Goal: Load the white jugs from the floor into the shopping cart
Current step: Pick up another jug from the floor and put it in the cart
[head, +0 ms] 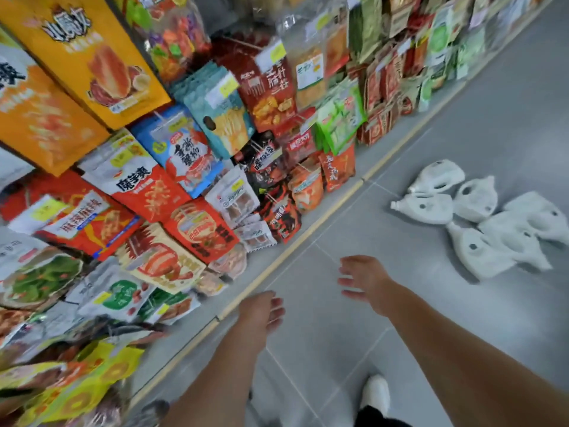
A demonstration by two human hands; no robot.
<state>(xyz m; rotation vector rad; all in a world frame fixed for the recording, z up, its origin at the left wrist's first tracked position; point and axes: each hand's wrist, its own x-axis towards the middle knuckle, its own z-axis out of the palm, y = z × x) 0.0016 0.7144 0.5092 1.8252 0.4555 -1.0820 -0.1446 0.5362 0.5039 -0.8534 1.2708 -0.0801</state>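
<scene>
White plastic jugs [474, 201] lie heaped on their sides on the grey tiled floor [338, 229] at the right of the frame, well apart from both hands. The left hand [261, 309] and right hand [366, 278] reach forward at lower centre, fingers loose and spread, holding nothing. Snack packets [184, 149] crowd the shelving across the left. No shopping cart is in view. Each jug appears to have a moulded handle loop near its neck, likely the surest place to grip. Whether they are full cannot be told, but stiff, smooth walls would probably slip in a bare palm.
</scene>
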